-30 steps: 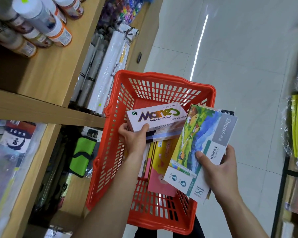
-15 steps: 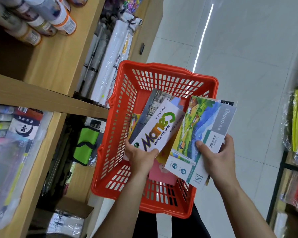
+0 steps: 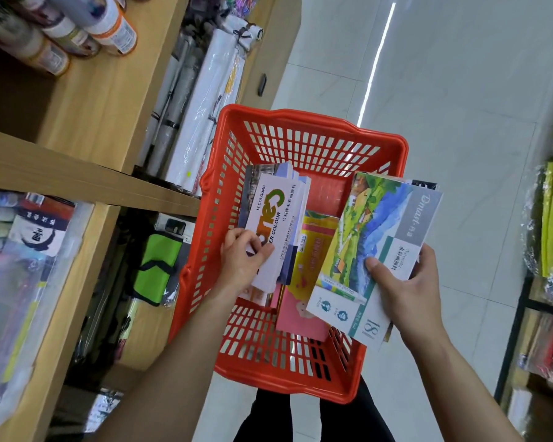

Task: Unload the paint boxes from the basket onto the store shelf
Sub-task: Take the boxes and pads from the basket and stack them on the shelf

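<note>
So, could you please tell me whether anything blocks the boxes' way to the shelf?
Nothing visible does. The left hand holds the Marie's box over the red basket, and the wooden shelf lies open beside it.

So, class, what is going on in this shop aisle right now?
A person stands over a red basket beside wooden shelves. The right hand holds a large landscape-printed paint box above the basket's right side. The left hand grips a white water colour box, along with other boxes stacked behind it, inside the basket. A yellow box and a pink one lie in the basket. Neither held box has reached a shelf yet.
</note>
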